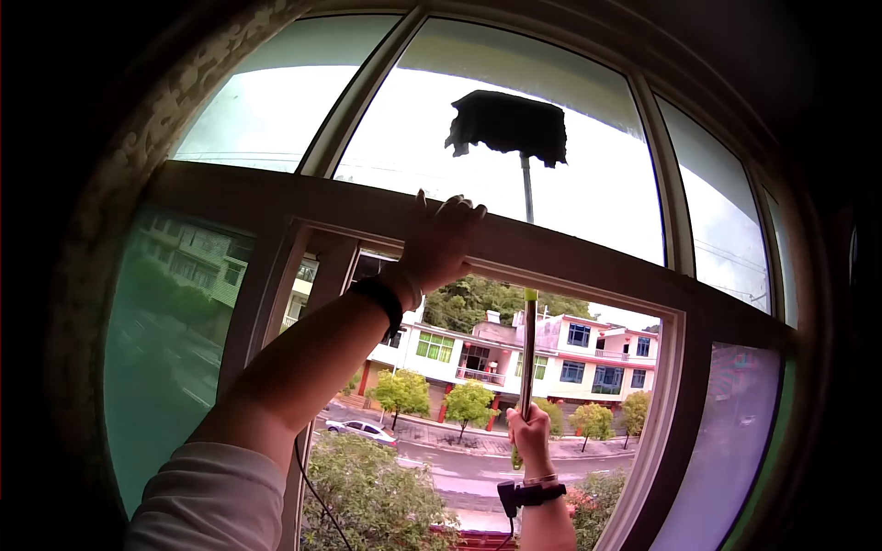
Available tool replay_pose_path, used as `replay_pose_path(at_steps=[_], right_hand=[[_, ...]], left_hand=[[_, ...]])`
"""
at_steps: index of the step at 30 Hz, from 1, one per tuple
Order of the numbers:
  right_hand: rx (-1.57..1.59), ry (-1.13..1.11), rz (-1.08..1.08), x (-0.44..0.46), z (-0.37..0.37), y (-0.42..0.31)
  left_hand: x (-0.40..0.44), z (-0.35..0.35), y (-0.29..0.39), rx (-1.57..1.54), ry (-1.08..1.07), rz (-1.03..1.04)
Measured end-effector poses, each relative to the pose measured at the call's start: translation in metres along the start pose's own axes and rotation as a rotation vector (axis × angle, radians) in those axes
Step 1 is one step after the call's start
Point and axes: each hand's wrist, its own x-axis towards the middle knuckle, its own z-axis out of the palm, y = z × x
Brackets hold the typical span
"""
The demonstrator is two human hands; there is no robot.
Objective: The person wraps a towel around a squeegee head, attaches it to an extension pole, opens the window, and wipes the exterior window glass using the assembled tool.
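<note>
My right hand point(530, 430) is outside the window opening, its fingers wrapped round the lower part of a long metal pole point(528, 367) with a yellow-green collar. The pole runs upright behind the window's crossbar. At its top, a flat mop head with a dark, ragged-edged cloth point(508, 124) is against or close behind the upper middle pane point(404, 156); whether it touches the glass I cannot tell. My left hand point(444, 237) grips the crossbar point(560, 243) of the window frame, fingers hooked over its upper edge. Dark bands circle both wrists.
Fixed panes flank the upper middle one. A green-tinted pane point(175, 312) is at left, a pale pane point(735, 432) at right. Through the opening show treetops point(367, 496), a street with a parked car point(363, 430) and a pink-white building point(551, 354). A thin cable point(317, 496) hangs near my left arm.
</note>
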Motion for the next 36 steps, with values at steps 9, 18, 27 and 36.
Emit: replay_pose_path(at_steps=[9,18,27,36], right_hand=[[0.011,-0.094,-0.118,0.079,0.062,-0.026],[-0.328,-0.098,-0.025,-0.22,0.002,0.073],[0.024,-0.161,-0.107,0.067,0.135,-0.011],[-0.027,-0.199,-0.172,0.064,0.176,-0.056]], left_hand=[[0.002,-0.001,0.0,-0.005,-0.05,-0.031],[-0.001,0.007,0.0,-0.011,-0.01,-0.001],[0.002,-0.006,0.004,-0.083,-0.14,-0.086],[0.0,0.001,0.003,-0.065,-0.082,-0.068]])
